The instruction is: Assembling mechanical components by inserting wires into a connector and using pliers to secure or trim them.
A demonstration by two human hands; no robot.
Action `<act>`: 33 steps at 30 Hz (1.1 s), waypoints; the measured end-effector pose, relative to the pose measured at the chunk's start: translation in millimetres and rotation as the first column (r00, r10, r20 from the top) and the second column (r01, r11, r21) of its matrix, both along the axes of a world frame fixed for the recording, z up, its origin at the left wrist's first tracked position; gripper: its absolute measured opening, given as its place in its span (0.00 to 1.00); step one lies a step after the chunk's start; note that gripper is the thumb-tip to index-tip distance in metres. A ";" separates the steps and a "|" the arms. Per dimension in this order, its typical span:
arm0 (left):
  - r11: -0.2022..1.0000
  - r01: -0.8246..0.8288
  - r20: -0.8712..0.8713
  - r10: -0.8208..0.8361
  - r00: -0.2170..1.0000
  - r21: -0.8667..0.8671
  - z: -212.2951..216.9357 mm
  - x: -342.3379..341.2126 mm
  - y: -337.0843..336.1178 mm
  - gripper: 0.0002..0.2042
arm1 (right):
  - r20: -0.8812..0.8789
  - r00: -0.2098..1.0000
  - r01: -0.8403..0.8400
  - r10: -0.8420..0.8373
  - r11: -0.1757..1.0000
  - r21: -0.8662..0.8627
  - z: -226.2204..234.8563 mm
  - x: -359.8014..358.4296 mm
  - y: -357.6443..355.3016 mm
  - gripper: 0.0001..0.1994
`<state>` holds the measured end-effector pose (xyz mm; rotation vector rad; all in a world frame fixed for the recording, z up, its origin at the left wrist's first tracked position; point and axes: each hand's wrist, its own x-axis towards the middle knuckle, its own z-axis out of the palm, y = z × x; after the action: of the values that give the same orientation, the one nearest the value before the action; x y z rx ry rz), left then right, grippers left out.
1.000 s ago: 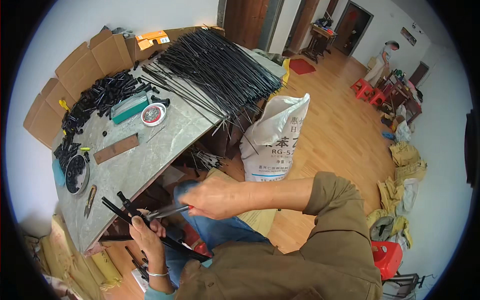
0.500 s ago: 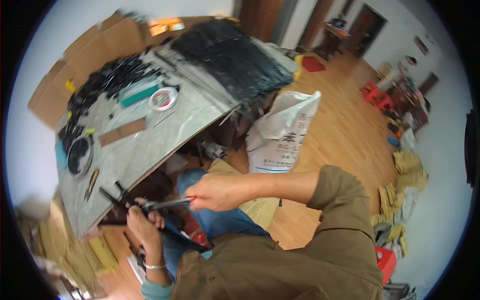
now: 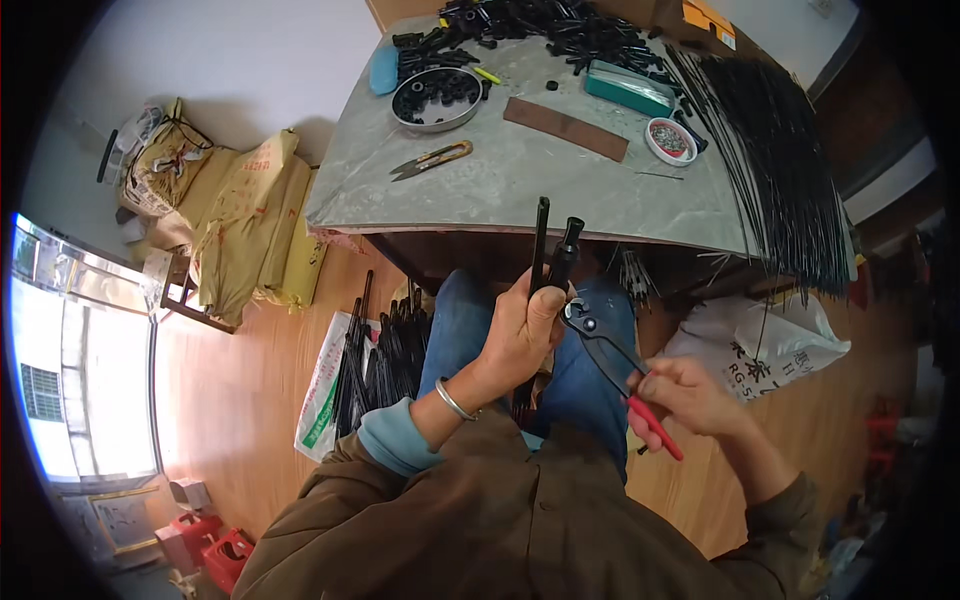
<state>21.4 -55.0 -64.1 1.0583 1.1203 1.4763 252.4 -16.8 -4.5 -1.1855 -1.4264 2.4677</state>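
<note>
My left hand point(image 3: 527, 330) is closed round black rods point(image 3: 541, 235), which stand upright above my lap. A black tubular fitting point(image 3: 567, 250) with a wider end rises beside the rods out of the same grip. In my right hand point(image 3: 685, 395) is a pair of pincers point(image 3: 603, 345) with dark arms and red grips. Its metal jaws point up and left, close beside the fingers of my left hand and just below the fitting. Whether the jaws touch anything is too small to tell. My fingers hide the lower part of the fitting.
On the grey table point(image 3: 480, 200) are snips point(image 3: 432, 160), a round dish point(image 3: 436, 124) of black parts, a brown strip point(image 3: 565, 130), a teal box point(image 3: 630, 88) and a white tub point(image 3: 671, 142). Long black rods point(image 3: 780, 160) overhang its right edge. More rods point(image 3: 385, 350) stand left of my legs.
The view has swung left, and the table now lies straight ahead. My right arm was stretched out across with the pincers; now it is bent, with the pincers' jaws beside my left hand.
</note>
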 end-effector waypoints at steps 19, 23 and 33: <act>0.979 0.205 0.177 -0.202 0.963 0.004 -5.1 3.0 6.2 0.23 | 0.001 0.981 -0.193 0.193 0.981 0.018 -1.5 -8.5 -2.3 0.19; 0.974 0.226 0.199 -0.224 0.954 0.009 -10.5 1.7 10.0 0.23 | 0.085 0.965 -0.253 0.248 0.966 0.053 6.6 -7.7 5.8 0.17; 0.965 0.262 0.238 -0.249 0.939 -0.022 -9.7 0.3 10.2 0.24 | 0.080 0.992 -0.079 0.102 0.966 -0.246 -0.6 -18.2 -12.9 0.14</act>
<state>21.7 -44.8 -73.8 0.9269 0.8177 1.3163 234.2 -29.7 -5.1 -1.3196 -1.2527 2.7493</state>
